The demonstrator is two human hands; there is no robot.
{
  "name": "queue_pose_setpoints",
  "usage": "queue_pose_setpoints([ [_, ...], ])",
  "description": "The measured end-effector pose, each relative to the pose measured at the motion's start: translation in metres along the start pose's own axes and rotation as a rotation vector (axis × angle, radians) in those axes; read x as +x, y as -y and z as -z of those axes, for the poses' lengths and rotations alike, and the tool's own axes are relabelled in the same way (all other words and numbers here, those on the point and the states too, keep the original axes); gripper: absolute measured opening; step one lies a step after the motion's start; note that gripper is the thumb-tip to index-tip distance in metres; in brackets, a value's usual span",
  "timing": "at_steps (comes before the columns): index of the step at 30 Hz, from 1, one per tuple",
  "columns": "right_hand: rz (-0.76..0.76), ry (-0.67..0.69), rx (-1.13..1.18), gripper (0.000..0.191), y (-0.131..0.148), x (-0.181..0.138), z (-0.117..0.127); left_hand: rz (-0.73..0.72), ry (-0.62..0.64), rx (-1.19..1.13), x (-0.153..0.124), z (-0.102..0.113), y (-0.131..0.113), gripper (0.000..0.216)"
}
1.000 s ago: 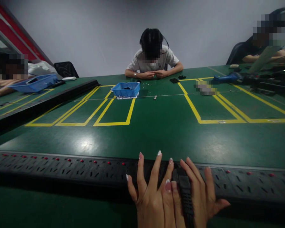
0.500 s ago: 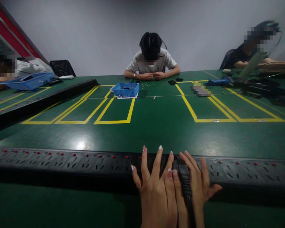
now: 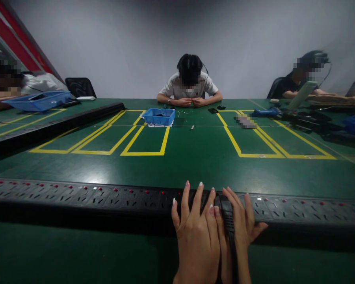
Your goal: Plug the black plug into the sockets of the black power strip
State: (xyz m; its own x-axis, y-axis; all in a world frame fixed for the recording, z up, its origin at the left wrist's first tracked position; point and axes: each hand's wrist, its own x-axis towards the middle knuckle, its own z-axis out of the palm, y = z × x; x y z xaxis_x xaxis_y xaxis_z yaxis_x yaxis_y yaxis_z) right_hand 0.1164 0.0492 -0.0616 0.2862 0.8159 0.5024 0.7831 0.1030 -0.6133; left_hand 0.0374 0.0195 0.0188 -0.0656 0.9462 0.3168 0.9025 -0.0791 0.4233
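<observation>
A black plug (image 3: 228, 218) with a thick cable stands at the long black power strip (image 3: 106, 197) near the front; whether its pins sit in a socket is hidden. My right hand (image 3: 240, 225) holds this plug between its thumb and fingers, with the outer fingers fanned to the right. Beside it, my left hand (image 3: 196, 236) lies with its fingers spread over the strip, its thumb against my right thumb. Slanted slots and a row of red buttons run along the strip.
The green table (image 3: 130, 169) carries yellow tape rectangles. A blue bin (image 3: 159, 117) stands farther back, and another blue bin (image 3: 38, 101) at left beyond a second black strip (image 3: 77, 124). A person (image 3: 190, 81) sits opposite; others sit at both sides.
The view has tilted up and turned a little right. Both hands keep almost the same pose at the plug and strip.
</observation>
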Motion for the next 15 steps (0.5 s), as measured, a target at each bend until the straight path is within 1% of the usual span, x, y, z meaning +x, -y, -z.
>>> queue_pose_setpoints([
  [4,0.062,-0.062,-0.084,0.047,0.008,0.000,0.008,-0.020,0.000,0.037,0.000,-0.001,0.001,0.038],
  [7,0.113,-0.066,-0.098,0.043,0.015,0.003,0.020,-0.092,0.030,0.089,0.000,0.001,0.007,0.039],
  [11,0.119,-0.034,-0.084,0.042,0.025,0.005,0.031,-0.271,0.065,0.162,0.004,0.010,0.023,0.042],
  [14,0.136,-0.070,-0.098,0.041,0.028,0.005,0.032,-0.427,0.093,0.222,0.014,0.017,0.037,0.043],
  [15,0.143,-0.078,-0.105,0.041,0.028,0.005,0.031,-0.500,0.111,0.238,0.018,0.018,0.042,0.044],
])
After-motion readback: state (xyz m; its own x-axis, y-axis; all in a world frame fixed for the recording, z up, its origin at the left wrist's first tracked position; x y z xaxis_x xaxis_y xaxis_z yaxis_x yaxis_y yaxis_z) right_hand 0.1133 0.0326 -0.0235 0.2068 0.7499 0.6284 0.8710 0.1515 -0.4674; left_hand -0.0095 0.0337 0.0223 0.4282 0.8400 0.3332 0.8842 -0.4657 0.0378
